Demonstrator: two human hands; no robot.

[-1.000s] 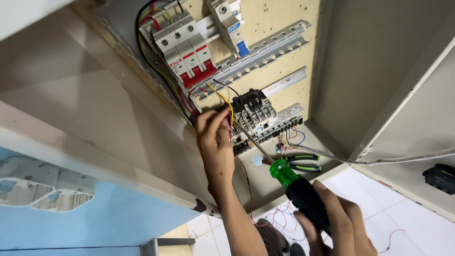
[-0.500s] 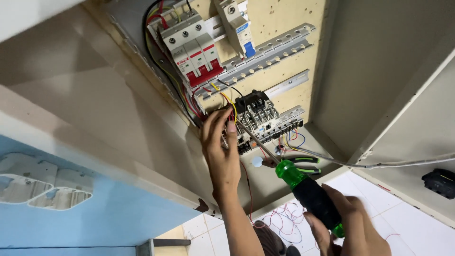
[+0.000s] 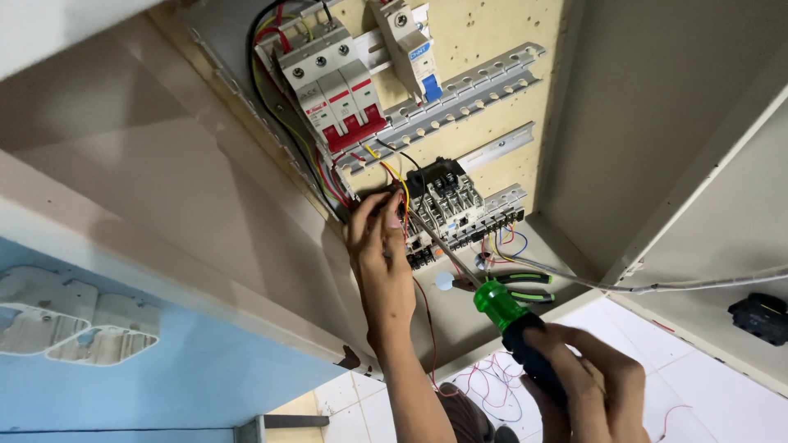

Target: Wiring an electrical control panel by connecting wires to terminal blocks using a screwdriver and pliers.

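Nearest, the right hand point(image 3: 587, 381) is clenched around the black grip of a green-collared screwdriver point(image 3: 502, 310), whose shaft slants up to the black terminal unit point(image 3: 447, 201) near the panel's lower edge. The left hand point(image 3: 379, 250) pinches thin wires point(image 3: 392, 176) (red and yellow) just beside that unit. Farther up the wooden backboard point(image 3: 492, 25), a red-and-white breaker point(image 3: 332, 86) sits near its top-left corner.
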